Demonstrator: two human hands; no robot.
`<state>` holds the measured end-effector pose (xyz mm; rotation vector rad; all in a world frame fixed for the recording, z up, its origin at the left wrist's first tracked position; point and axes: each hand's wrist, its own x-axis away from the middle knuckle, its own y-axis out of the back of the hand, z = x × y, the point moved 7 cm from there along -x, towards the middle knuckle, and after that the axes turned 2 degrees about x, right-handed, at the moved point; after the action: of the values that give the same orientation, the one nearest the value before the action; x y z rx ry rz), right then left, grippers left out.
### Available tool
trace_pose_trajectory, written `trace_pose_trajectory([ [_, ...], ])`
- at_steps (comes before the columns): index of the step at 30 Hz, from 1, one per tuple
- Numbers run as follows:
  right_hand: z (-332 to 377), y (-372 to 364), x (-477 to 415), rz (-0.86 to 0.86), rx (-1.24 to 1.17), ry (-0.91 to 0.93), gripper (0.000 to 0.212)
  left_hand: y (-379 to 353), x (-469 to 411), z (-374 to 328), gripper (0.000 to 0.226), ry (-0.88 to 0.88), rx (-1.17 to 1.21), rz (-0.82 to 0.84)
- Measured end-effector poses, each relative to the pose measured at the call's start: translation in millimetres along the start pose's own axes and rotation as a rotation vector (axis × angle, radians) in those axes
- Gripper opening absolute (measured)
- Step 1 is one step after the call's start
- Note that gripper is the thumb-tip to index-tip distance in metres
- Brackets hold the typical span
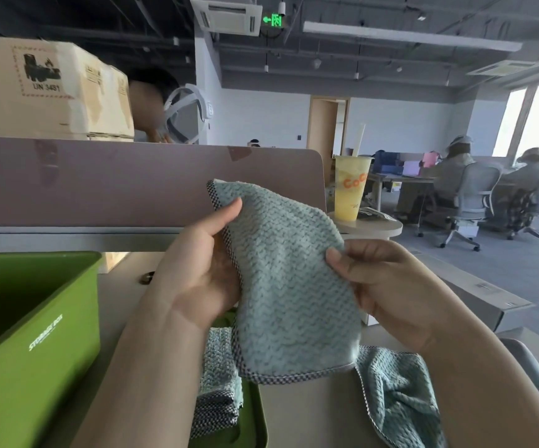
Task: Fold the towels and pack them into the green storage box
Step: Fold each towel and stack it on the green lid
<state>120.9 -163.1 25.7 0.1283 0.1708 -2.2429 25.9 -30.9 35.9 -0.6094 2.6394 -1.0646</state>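
Head view: the left hand's fingers are hidden behind a pale teal waffle-weave towel, which is held up over the beige surface. Its left hem is pinched under that thumb, and its right edge is pinched by the right hand. A green plastic storage box, open-topped, is cut off at the left edge. A crumpled second teal towel is cut off at the near edge.

At eight o'clock we read "STORAGE BOX" in white on the side of the green storage box. At ten o'clock the cardboard box bears "UN 3481" under a black hazard mark. At two o'clock the yellow drink cup shows orange "CoC". At twelve o'clock a green exit sign carries a left arrow.
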Motion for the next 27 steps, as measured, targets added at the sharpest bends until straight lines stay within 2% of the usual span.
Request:
trace_pose_trajectory([
  [2, 0.5, 1.9, -2.9, -0.037, -0.066, 0.017, 0.03, -4.7, 2.8, 2.8, 0.032, 0.038, -0.062, 0.072],
  [5, -0.4, -0.3, -2.1, 0.001, -0.096, -0.019, 0.042, -9.8, 4.5, 5.1, 0.029, 0.025, -0.148, 0.1],
  [8, -2.7, -6.3, 2.4, 0.068, -0.063, -0.067, 0.038, -8.0, 1.2, 3.7, 0.025, -0.025, -0.149, 0.064],
  [13, -4.2, -0.3, -2.4, 0.002, -0.124, -0.054, 0.034, 2.2, -3.3, 3.5, 0.026, -0.016, -0.153, -0.01],
  [17, -5.3, -8.7, 1.0, 0.115, -0.114, -0.087, 0.035, 7.7, -6.0, -2.0, 0.029, -0.079, -0.129, -0.047],
  [22, -8.9, -4.1, -5.7, 0.086, -0.135, -0.057, 0.042, 11.5, -8.9, -1.9, 0.028, -0.053, -0.091, -0.083],
  [27, -18.8, -7.8, -3.9, 0.182, 0.008, -0.096, 0.034, 17.2, -11.1, -3.9, 0.03, -0.07, -0.108, -0.096],
])
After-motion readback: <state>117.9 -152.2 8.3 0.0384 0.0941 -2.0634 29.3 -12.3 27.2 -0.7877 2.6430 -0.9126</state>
